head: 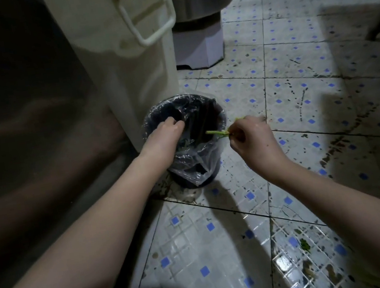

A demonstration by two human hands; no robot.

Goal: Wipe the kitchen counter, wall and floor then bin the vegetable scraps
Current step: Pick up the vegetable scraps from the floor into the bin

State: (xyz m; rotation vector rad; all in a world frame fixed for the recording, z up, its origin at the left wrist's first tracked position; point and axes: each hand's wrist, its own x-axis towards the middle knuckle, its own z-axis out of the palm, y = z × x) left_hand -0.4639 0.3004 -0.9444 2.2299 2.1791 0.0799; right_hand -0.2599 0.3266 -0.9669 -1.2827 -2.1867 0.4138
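Scraps are what I am on: the last step of the task, by my reckoning, with both arms reaching down to the small dark bin (222,120) that stands on the tiled floor (297,78), right against the tall cream container (139,77).

My right hand (252,138) is just beside the bin's right rim. Its thumb and forefinger pinch one end of a green vegetable stalk (217,133), the other fingers curled in. The stalk's free end pokes out over the open mouth of the bin, so it is above the bin but not yet inside.

My left hand (162,140) reaches into the mouth on the other side, fingers (172,124) together, fairly straight and pointing down. I see nothing gripped in them, though their tips are lost in the dark against the clear plastic liner (196,171).

The next move, as I judge it, asks little: carry the right hand slightly inward so the whole stalk hangs over the opening, then part thumb and finger and let it fall. The left hand should stay out of the stalk's way.

Another green scrap (304,245) lies on the wet, spotted tiles near my right forearm, well apart from the bin. I judge it needs picking up too, and the floor there looks far from clean.
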